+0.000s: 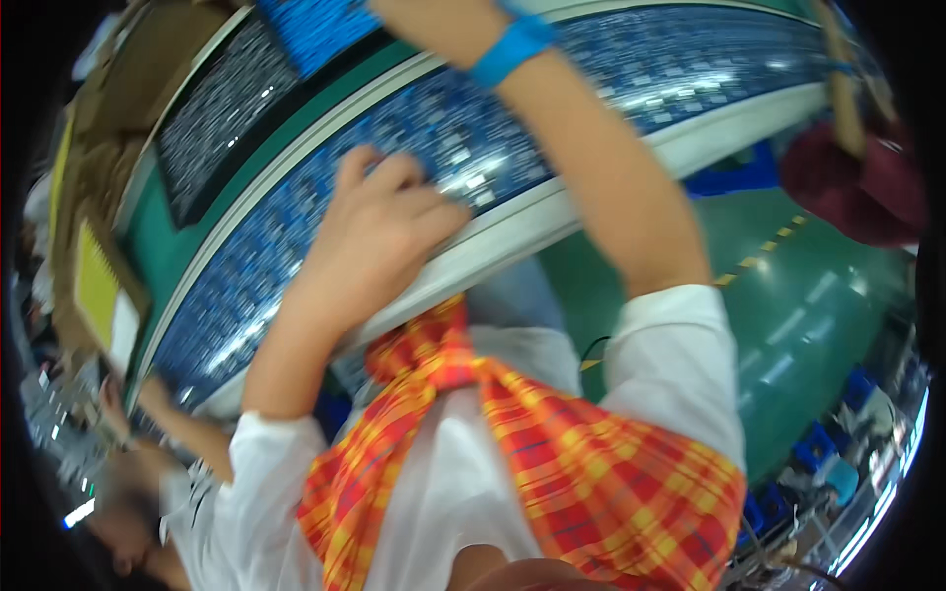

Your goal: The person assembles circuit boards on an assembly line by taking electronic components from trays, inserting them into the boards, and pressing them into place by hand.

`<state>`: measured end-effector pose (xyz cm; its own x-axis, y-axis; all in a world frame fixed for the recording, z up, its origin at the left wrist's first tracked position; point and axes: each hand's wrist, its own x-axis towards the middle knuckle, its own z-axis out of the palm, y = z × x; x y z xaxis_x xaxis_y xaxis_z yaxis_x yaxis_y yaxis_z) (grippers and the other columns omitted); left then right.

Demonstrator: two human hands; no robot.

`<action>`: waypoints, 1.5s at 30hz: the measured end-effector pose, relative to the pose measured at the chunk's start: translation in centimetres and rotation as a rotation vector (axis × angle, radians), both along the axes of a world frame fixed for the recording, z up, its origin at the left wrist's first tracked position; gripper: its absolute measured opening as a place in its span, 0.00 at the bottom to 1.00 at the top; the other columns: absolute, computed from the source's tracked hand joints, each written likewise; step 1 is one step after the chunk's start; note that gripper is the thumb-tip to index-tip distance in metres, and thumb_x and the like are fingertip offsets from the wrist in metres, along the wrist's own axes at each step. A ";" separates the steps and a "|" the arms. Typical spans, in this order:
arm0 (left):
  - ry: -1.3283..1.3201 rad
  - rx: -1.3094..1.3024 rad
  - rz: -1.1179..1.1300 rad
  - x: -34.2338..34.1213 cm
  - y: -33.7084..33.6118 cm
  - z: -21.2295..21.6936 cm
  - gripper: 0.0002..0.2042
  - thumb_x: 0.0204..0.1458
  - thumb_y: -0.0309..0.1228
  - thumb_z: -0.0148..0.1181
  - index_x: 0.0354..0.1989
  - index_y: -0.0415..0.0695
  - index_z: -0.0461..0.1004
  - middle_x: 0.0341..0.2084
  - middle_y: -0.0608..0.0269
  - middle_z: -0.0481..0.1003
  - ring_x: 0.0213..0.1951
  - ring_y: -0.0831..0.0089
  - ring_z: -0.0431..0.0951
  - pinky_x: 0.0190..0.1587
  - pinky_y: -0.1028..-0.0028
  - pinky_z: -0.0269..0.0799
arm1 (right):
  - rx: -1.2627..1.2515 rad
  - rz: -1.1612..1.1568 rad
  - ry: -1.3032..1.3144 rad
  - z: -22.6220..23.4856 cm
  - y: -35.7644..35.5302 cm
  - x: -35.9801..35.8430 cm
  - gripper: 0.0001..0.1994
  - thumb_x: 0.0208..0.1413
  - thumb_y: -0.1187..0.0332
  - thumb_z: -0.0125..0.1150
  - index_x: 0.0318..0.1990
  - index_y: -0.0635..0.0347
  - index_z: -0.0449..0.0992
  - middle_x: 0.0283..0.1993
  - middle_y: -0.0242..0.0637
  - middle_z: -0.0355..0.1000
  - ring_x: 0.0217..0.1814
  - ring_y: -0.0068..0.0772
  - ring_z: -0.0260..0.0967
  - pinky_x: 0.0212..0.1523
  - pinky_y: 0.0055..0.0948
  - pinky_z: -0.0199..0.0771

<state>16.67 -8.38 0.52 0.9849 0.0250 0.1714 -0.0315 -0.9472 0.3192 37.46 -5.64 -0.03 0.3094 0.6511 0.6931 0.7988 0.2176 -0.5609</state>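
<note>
My left hand [389, 217] is over a long curved strip of blue patterned surface [281, 231], close to its near pale rail [498, 241]. Its fingers are curled; whatever they hold, if anything, is hidden. My right arm stretches across the strip to the top edge, a blue band [514, 49] round its wrist. Only the base of my right hand [434, 22] shows, and the fingers are cut off. It is nearest to a bright blue item [315, 34] beside a black tray with a grey speckled surface [227, 103]. Motion blurs the small parts on the strip.
Cardboard boxes [148, 59] and a yellow-and-white piece [99, 286] stand at the far left. Another person's arm [187, 424] reaches in at the lower left; a person in dark red [857, 182] is at the right. Blue bins [816, 448] stand on the green floor [778, 325].
</note>
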 end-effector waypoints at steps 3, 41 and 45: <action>0.065 0.011 -0.026 0.4 -1.5 0.6 0.10 0.45 0.25 0.57 0.36 0.48 0.79 0.30 0.67 0.78 0.43 0.63 0.72 0.59 0.56 0.58 | 0.225 0.027 -0.075 -5.2 2.9 1.5 0.01 0.52 0.71 0.62 0.33 0.56 0.78 0.32 0.41 0.74 0.40 0.47 0.72 0.38 0.46 0.73; -0.442 -0.168 1.040 -8.1 16.6 -3.7 0.09 0.54 0.36 0.63 0.39 0.47 0.81 0.31 0.61 0.82 0.36 0.66 0.82 0.41 0.70 0.75 | -0.632 0.184 -0.472 -2.2 -5.7 2.6 0.04 0.56 0.74 0.60 0.38 0.59 0.79 0.37 0.43 0.75 0.41 0.51 0.73 0.41 0.42 0.75; -0.486 -0.248 0.973 -7.9 16.3 -3.1 0.08 0.53 0.33 0.65 0.40 0.46 0.81 0.31 0.61 0.82 0.35 0.70 0.82 0.41 0.71 0.75 | -0.677 0.169 -0.435 -1.9 -5.9 2.7 0.05 0.54 0.76 0.63 0.38 0.61 0.80 0.39 0.43 0.77 0.43 0.47 0.75 0.43 0.37 0.75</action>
